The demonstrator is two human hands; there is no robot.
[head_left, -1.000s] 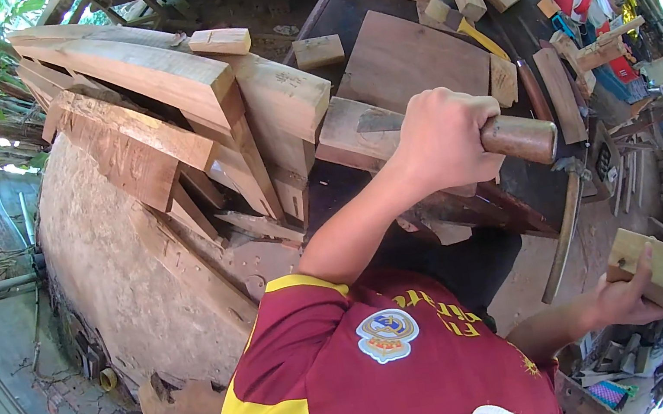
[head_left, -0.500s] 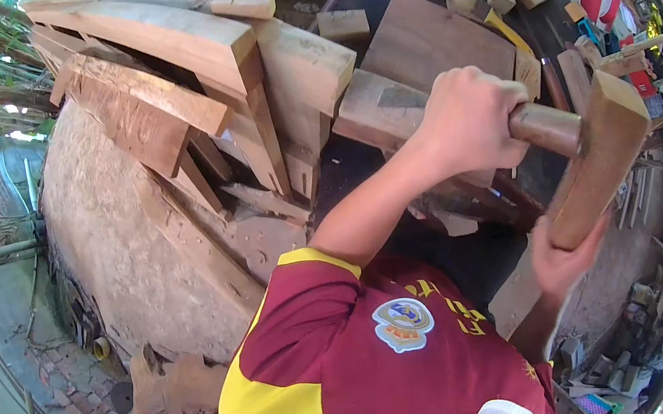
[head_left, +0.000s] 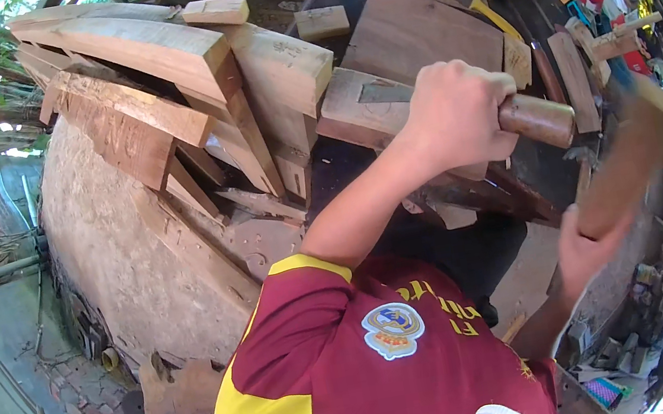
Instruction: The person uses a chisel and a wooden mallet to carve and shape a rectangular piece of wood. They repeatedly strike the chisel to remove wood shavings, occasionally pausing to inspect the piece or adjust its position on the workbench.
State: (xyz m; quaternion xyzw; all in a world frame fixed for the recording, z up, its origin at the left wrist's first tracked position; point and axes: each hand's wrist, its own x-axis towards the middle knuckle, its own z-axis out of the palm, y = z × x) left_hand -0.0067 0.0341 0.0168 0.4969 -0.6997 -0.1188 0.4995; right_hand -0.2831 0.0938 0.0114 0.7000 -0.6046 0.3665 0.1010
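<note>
My left hand (head_left: 461, 115) is closed in a fist around a round wooden handle (head_left: 540, 119), probably a chisel's. The handle's butt points right, and whatever lies at its other end is hidden by the fist. Beneath and beyond that hand lies a pale wooden beam (head_left: 348, 121) with a grey rectangular patch on its face. My right hand (head_left: 592, 247) grips the lower end of a wooden mallet (head_left: 634, 156), a thick bat-like block blurred by motion. A gap separates the mallet from the handle's butt.
A brown board (head_left: 417, 35) lies on the dark bench beyond my left hand, near a yellow-handled tool (head_left: 497, 17). Long beams (head_left: 129, 43) are stacked at the left, with a small block (head_left: 215, 11) on top. Scrap wood (head_left: 636, 349) is heaped at the lower right.
The mallet has swung right, away from the handle's butt, which it was against or very near. My left hand keeps its grip. The whole view has shifted slightly.
</note>
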